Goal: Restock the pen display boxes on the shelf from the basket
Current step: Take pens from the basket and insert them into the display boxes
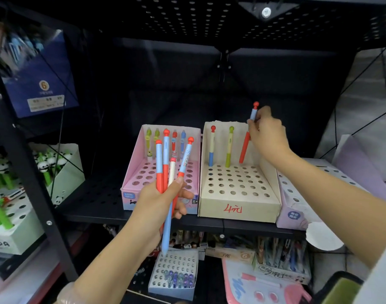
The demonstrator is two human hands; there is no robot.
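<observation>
Shelf box (238, 207): pen (245, 148) in right hand (267, 137).

A beige display box (239, 189) on the black shelf (95, 200) holds three upright pens in its back row. Beside it, a pink display box (143, 172) stands empty. A bundle of red-and-blue pens (165, 172) is held upright before it.

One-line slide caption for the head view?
Right hand slots a pen into the beige box; left hand holds spares.

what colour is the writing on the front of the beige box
Red, on the beige box, head view.
</observation>
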